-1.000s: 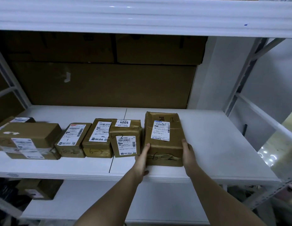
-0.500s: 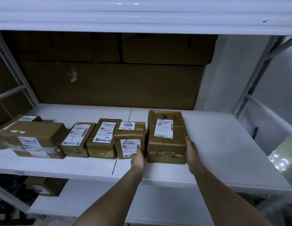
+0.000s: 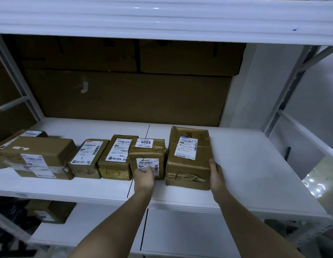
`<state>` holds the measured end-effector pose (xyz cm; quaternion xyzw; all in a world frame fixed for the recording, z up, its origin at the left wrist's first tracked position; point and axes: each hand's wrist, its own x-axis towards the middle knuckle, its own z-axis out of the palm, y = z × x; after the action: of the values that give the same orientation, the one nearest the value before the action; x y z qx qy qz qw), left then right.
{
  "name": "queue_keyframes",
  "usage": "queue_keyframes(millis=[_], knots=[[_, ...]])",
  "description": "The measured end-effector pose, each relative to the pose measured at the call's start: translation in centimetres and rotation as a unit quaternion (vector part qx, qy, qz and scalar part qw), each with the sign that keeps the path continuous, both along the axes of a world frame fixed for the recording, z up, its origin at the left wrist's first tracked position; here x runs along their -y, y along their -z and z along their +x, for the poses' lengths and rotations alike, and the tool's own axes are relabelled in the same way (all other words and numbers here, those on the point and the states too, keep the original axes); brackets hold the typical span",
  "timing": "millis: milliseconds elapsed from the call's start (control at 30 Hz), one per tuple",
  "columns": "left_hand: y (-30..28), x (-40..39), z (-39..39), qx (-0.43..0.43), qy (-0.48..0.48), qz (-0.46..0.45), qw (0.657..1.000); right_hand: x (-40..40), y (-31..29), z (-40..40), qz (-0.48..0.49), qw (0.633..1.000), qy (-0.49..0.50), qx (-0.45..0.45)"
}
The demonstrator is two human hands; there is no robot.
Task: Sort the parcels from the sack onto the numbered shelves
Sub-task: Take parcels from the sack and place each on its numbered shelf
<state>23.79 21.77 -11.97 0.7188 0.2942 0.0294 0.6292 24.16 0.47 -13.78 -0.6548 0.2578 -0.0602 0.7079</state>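
Observation:
A row of brown taped parcels lies on the white shelf (image 3: 255, 174). The rightmost parcel (image 3: 190, 155), marked "6-2" with a white label on top, has my right hand (image 3: 216, 174) flat against its right side. My left hand (image 3: 144, 176) presses on the front face of the neighbouring parcel labelled "4005" (image 3: 148, 153), covering part of its lower label. Left of it sit two more "6-2" parcels (image 3: 116, 157) (image 3: 88, 159) and a wider flat box (image 3: 37, 155) stacked on others.
Large cardboard boxes (image 3: 128, 94) fill the back of the shelf. The upper shelf edge (image 3: 162, 21) overhangs. A lower shelf (image 3: 180, 229) holds a small box (image 3: 50, 211) at left. Bare shelf surface extends to the right of the parcels, bounded by metal uprights (image 3: 284, 94).
My left hand left the left side of the rightmost parcel and moved onto the front of the "4005" parcel. My right hand stays on the rightmost parcel's side.

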Motion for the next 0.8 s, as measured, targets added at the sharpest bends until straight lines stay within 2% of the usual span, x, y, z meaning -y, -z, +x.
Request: queue_keyframes(millis=[67, 100, 167, 200, 233, 300, 367, 433, 467, 567, 667, 800], knots=[[-0.9, 0.3, -1.4, 0.110, 0.028, 0.122, 0.986, 0.0, -0.3, -0.1, 0.002, 1.000, -0.002, 0.003], [-1.6, 0.5, -2.1, 0.192, 0.054, 0.219, 0.955, -0.1, -0.3, 0.0, 0.005, 1.000, -0.003, 0.009], [-2.9, 1.0, -2.0, 0.314, 0.086, 0.431, 0.841, -0.4, -0.4, -0.1, 0.005, 1.000, 0.001, 0.023], [-3.7, 1.3, -1.3, 0.341, 0.089, 0.499, 0.792, -0.6, -0.4, -0.2, 0.000, 1.000, 0.005, 0.029], [-4.7, 1.6, -0.6, 0.337, 0.099, 0.534, 0.769, -0.8, -0.5, -0.2, -0.005, 0.999, 0.006, 0.033], [-6.8, 1.9, 1.0, 0.254, 0.163, 0.560, 0.771, -1.1, -0.9, -0.4, -0.012, 0.999, 0.003, 0.038], [-7.5, 1.8, 2.6, 0.136, 0.235, 0.594, 0.757, -1.1, -1.1, -0.5, -0.016, 0.999, -0.009, 0.035], [-7.2, 1.3, 3.4, 0.045, 0.264, 0.618, 0.739, -0.8, -1.1, -0.4, -0.016, 0.999, -0.019, 0.031], [-6.9, 1.0, 3.5, 0.023, 0.263, 0.617, 0.742, -0.7, -1.1, -0.3, -0.015, 0.999, -0.025, 0.028], [-6.2, 0.6, 3.1, 0.006, 0.271, 0.599, 0.754, -0.3, -1.2, -0.1, -0.011, 0.999, -0.037, 0.017], [-6.3, 0.3, 2.9, 0.021, 0.294, 0.602, 0.742, 0.0, -1.2, 0.0, -0.011, 0.999, -0.038, 0.014], [-6.5, -0.5, 3.0, 0.022, 0.316, 0.589, 0.743, -0.2, -1.1, 0.1, -0.004, 0.999, -0.039, 0.022]])
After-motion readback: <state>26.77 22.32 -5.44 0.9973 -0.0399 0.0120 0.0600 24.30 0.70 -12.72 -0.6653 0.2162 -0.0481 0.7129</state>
